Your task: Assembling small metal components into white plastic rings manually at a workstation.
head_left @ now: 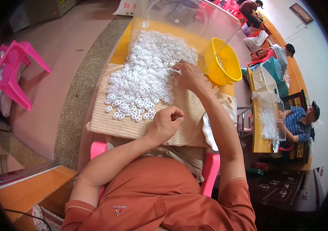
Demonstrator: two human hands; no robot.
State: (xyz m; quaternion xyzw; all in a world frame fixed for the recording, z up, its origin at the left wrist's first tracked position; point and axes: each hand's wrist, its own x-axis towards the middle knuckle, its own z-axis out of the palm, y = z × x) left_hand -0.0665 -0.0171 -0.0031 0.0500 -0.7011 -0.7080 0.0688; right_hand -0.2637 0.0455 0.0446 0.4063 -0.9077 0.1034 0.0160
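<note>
Pink floor [75, 42] fills the upper left of the frame, with a bright pink stool [21, 69] at far left; co-worker in striped shirt [299, 125] at right. Head view, only view: yellow tabletop [122, 50] at upper center, striped cloth [189, 115] nearer the wearer. White oval two-hole pieces [144, 73] lie heaped at center, running from the clear bin [164, 21] down onto the cloth, loose singles at the lower left end. Heap's long axis roughly top to bottom, leaning lower left. Yellow basin [231, 67] just right of the bin.

Right hand [191, 76] is nearer: at the heap's right edge, pieces directly left of its fingertips, fingers bent and partly closed; grip hidden, can't tell if it has one. Left hand [165, 125] sits below, just off the heap's lower right edge, pieces up and left of it; fingers loosely curled, no piece visible, inside of palm hidden, can't tell.
</note>
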